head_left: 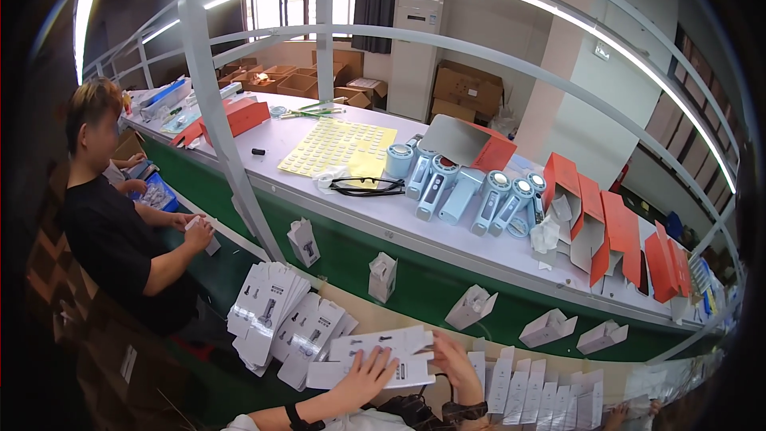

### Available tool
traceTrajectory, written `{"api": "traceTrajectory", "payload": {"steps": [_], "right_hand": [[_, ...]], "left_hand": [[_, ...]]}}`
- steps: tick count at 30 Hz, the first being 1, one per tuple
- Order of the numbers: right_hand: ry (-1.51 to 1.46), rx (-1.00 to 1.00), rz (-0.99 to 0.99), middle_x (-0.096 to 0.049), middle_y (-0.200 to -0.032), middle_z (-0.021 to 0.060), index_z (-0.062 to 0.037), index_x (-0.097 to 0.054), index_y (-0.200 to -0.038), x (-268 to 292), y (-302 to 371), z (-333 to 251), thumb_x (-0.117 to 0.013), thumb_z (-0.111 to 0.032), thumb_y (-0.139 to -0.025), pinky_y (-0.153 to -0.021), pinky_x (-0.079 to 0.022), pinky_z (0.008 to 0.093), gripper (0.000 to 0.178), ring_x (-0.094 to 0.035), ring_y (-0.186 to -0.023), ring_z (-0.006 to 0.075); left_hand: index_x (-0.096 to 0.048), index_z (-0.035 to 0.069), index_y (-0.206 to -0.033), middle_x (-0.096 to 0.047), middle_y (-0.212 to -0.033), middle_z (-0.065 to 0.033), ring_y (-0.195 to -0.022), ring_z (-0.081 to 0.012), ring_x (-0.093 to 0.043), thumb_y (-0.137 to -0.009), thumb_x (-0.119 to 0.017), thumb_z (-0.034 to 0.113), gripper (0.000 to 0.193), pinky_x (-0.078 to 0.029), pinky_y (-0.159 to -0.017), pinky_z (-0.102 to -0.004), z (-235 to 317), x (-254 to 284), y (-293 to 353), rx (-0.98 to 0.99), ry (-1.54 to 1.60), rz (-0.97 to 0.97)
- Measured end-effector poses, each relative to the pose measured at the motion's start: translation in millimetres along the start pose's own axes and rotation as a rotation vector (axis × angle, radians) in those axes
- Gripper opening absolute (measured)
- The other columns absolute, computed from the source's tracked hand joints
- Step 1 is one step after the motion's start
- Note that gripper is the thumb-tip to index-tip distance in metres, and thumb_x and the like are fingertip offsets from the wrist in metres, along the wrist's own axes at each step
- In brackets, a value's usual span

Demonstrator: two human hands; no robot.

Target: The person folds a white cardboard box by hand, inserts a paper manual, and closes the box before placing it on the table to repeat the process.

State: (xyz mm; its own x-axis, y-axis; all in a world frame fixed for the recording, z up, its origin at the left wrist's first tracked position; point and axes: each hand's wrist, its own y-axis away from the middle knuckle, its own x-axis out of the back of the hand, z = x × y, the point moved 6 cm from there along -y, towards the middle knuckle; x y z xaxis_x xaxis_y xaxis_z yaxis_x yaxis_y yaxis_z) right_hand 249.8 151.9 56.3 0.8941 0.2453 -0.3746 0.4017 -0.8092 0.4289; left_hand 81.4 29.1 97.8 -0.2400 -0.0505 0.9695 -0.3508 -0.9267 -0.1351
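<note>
Between my hands is a white printed carton (338, 373), folded mostly flat, at the near side of the work surface. My left hand (365, 377) grips its middle, fingers laid across the printed face and thumb out of sight. At the carton's right end, my right hand (458, 365) is closed around the edge by the end flaps. Beside it on the left lie stacked flat cartons (267, 307) and a second pile (309, 329), both with product pictures. To the right of my right hand stand several narrow white boxes (519, 391) in a row.
Several open white boxes (383, 278) stand on the conveyor's green belt (423, 303) ahead. Past it, a long bench (319, 195) bears light-blue handheld devices (461, 195), a yellow sticker sheet (343, 148) and red boxes (618, 231). A co-worker (112, 223) at left holds a small white box.
</note>
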Motion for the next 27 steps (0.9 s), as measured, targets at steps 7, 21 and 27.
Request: {"api": "traceTrajectory", "payload": {"steps": [7,21,27], "right_hand": [[-0.025,-0.1,-0.273,-0.064,-0.104,0.0137,0.0021,-0.053,-0.118,-13.5,-7.5,15.3,-0.054,-0.012,-0.09,-0.075,-0.054,0.0306,0.032,-0.065,-0.091,0.0217],[-0.096,-0.02,-0.438,-0.061,-0.109,0.017,0.0069,-0.051,-0.121,-66.8,35.1,-31.7,-0.049,0.007,-0.088,-0.088,-0.055,0.0402,0.034,-0.064,-0.096,0.0266],[0.578,0.198,-0.272,-0.062,-0.109,0.0156,0.0051,-0.051,-0.124,-48.6,21.8,-31.5,-0.055,0.0,-0.088,-0.083,-0.054,0.0378,0.037,-0.064,-0.094,0.024]], "left_hand": [[-0.024,-0.001,-0.142,-0.008,-0.146,-0.0376,-0.135,-0.0551,-0.01,-0.074,-0.071,0.038,0.092,-0.016,-0.105,-0.0649,-3.1,24.7,-2.1,0.0,0.402,-0.015],[-0.025,0.003,-0.143,-0.011,-0.142,-0.0406,-0.134,-0.054,-0.014,-0.062,-0.079,0.047,0.107,-0.014,-0.104,-0.0649,4.8,76.7,-28.1,-0.093,0.156,0.036],[-0.03,0.0,-0.141,-0.029,-0.137,-0.0338,-0.128,-0.0459,-0.033,-0.058,-0.081,0.039,0.105,-0.026,-0.105,-0.056,7.5,70.4,-27.7,-0.068,0.134,0.093]]}}
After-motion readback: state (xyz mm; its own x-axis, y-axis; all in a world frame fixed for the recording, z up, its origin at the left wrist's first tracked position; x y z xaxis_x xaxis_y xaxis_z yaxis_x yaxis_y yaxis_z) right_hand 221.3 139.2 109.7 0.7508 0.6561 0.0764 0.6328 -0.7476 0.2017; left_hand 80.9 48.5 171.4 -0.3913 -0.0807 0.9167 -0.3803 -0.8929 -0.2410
